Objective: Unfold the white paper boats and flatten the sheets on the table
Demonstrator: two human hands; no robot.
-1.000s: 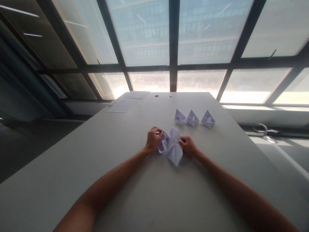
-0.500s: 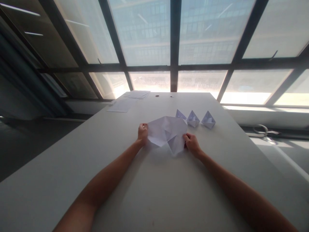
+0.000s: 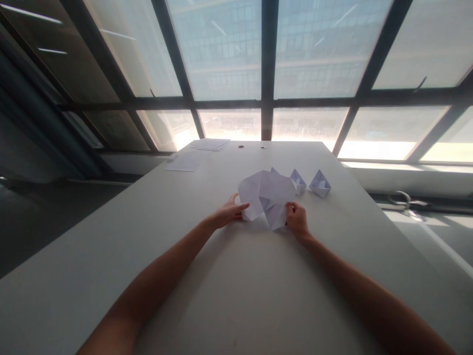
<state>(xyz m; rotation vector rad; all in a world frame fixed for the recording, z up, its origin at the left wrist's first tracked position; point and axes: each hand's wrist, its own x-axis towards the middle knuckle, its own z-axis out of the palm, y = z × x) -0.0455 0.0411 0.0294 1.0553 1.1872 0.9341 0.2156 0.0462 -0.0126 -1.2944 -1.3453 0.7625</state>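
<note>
A creased white paper sheet [image 3: 266, 197], partly unfolded, stands lifted off the grey table [image 3: 236, 276] between my hands. My right hand [image 3: 297, 221] pinches its lower right edge. My left hand [image 3: 229, 212] lies low with fingers stretched out, its fingertips touching the sheet's lower left edge. Just behind the sheet stand folded paper boats: one [image 3: 298, 181] partly hidden by the sheet, another [image 3: 320, 183] to its right, and the tip of a third [image 3: 274, 170] peeking over the sheet's top.
Flat paper sheets [image 3: 188, 160] lie at the table's far left, with more [image 3: 210, 144] at the far edge. Two small dark round objects [image 3: 241, 146] sit near the far edge. Large windows rise behind; the table's right edge drops to a sill.
The folded piece has been pulled open into a wide creased sheet and lifted farther from me, now covering the leftmost boat. My left hand let go of its grip and flattened out.
</note>
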